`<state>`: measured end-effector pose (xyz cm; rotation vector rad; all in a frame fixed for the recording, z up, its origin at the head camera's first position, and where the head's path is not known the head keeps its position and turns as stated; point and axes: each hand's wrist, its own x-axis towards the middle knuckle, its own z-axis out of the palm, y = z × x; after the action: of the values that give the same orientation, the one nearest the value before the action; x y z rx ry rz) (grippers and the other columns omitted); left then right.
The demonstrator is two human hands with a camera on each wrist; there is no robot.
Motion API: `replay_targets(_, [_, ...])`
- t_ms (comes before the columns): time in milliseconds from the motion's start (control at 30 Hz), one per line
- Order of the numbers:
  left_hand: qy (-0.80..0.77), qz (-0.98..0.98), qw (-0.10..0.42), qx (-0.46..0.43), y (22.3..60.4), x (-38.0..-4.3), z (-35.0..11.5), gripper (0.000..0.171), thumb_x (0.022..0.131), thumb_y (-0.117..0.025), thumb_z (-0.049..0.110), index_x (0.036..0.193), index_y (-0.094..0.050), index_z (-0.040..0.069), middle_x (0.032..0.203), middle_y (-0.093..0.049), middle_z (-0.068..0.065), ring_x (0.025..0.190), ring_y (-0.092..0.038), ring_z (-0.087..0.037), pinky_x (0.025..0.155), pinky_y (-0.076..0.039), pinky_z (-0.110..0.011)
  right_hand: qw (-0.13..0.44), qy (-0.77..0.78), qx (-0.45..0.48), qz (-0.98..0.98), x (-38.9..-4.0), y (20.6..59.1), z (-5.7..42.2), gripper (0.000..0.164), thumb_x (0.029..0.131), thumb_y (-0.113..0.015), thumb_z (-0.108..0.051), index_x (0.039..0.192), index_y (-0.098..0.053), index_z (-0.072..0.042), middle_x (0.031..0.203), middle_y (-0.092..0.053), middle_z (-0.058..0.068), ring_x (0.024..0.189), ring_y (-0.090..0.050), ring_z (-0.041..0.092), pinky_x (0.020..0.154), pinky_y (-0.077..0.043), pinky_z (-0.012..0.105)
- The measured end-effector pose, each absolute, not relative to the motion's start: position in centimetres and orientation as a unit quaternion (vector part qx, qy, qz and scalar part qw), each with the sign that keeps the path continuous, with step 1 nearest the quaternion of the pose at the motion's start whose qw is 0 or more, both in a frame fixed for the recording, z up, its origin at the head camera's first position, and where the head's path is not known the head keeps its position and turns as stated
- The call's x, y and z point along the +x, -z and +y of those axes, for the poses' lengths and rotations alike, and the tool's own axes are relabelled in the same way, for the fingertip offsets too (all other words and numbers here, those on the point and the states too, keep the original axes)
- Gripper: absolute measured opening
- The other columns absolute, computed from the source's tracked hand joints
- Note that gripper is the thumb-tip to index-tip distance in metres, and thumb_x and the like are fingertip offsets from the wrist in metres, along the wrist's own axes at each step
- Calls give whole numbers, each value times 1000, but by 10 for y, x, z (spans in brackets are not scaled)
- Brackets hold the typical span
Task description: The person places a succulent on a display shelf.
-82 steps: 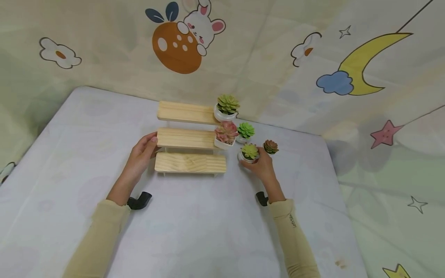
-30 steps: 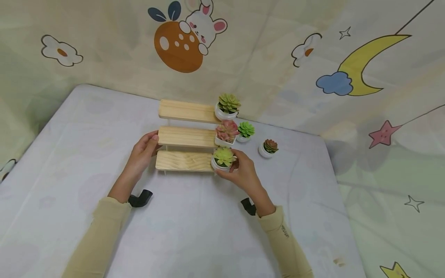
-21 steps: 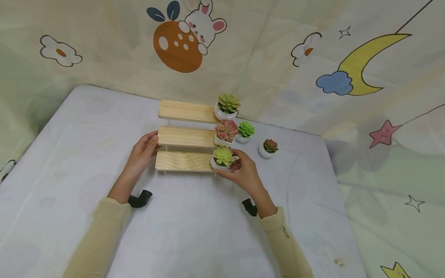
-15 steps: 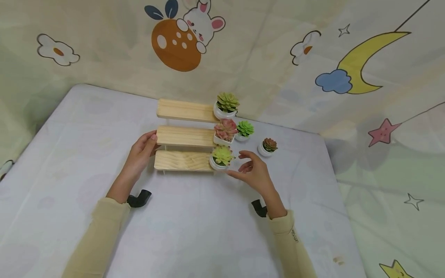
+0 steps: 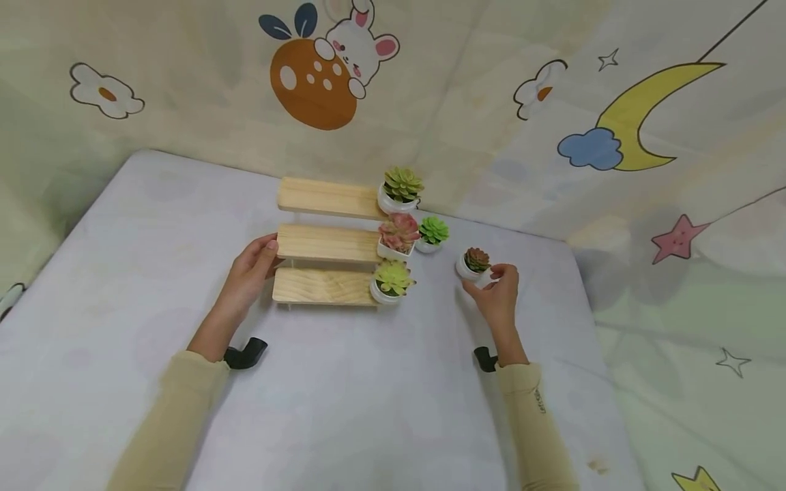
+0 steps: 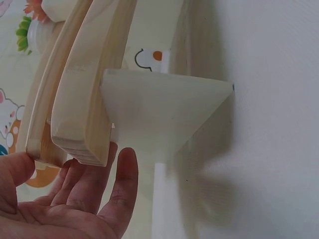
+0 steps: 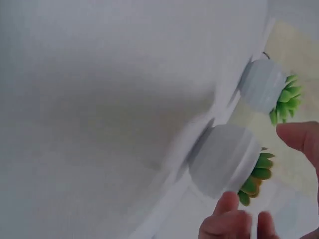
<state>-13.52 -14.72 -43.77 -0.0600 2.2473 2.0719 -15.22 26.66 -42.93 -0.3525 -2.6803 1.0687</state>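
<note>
A three-step wooden shelf (image 5: 325, 286) stands on the table, with potted succulents at the right ends of its boards. My left hand (image 5: 245, 276) holds the left end of the middle board, thumb against the edge and fingers beneath, as the left wrist view (image 6: 75, 199) shows. On the lowest board sits the yellow-green succulent (image 5: 393, 278) in a round white pot. My right hand (image 5: 499, 293) is at the reddish-brown succulent (image 5: 476, 259). In the right wrist view its thumb stands off that white pot (image 7: 224, 159), while a fingertip is close to or touching it.
A pink succulent (image 5: 399, 233) in a square pot is on the middle board, a green one (image 5: 402, 185) on the top board. A bright green succulent (image 5: 433, 232) stands on the table beside the shelf. A patterned cloth (image 5: 467, 123) hangs behind.
The right hand carried the yellow-green succulent from the table onto the lowest board, let it go, then moved right to the reddish-brown succulent. The left hand stays at the shelf.
</note>
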Motion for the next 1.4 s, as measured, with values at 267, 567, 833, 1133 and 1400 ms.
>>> replay_targets(267, [-676, 736, 39, -22, 436, -134, -148, 61, 99, -34, 45, 142, -32, 3, 139, -45, -19, 125, -46, -32, 103, -38, -47, 45, -360, -152, -919, -175, 435, 269, 75, 77, -74, -25, 131, -32, 6, 127, -35, 26, 107, -41, 34, 90, -40, 43])
replay_targets(567, [-683, 728, 51, -24, 437, -134, -146, 60, 98, -34, 46, 142, -32, 5, 139, -45, -18, 126, -46, -32, 104, -37, -48, 6, -363, -184, -913, -182, 434, 275, 73, 79, -72, -32, 130, -37, 8, 128, -44, 26, 121, -39, 37, 102, -35, 47])
replay_targets(833, [-681, 730, 50, -20, 435, -134, -147, 61, 98, -34, 46, 142, -32, 3, 137, -46, -20, 125, -46, -32, 104, -36, -48, 1, -357, -196, -913, -177, 435, 278, 71, 77, -73, -36, 125, -45, 8, 123, -50, 25, 116, -45, 35, 97, -39, 47])
replay_targets(1133, [-686, 725, 57, -27, 435, -132, -148, 62, 98, -35, 47, 143, -31, 5, 139, -44, -19, 127, -44, -31, 104, -36, -48, 7, -322, -133, -937, -142, 403, 271, 72, 78, -72, -39, 130, -46, 3, 119, -55, 20, 95, -56, 28, 71, -47, 30])
replay_targets(1400, [-685, 727, 48, -19, 436, -131, -149, 62, 98, -35, 47, 142, -31, 4, 140, -43, -19, 129, -43, -33, 103, -37, -49, 28, -299, -52, -952, -111, 351, 249, 68, 76, -75, -36, 127, -49, 0, 95, -62, 15, 77, -58, 19, 62, -46, 25])
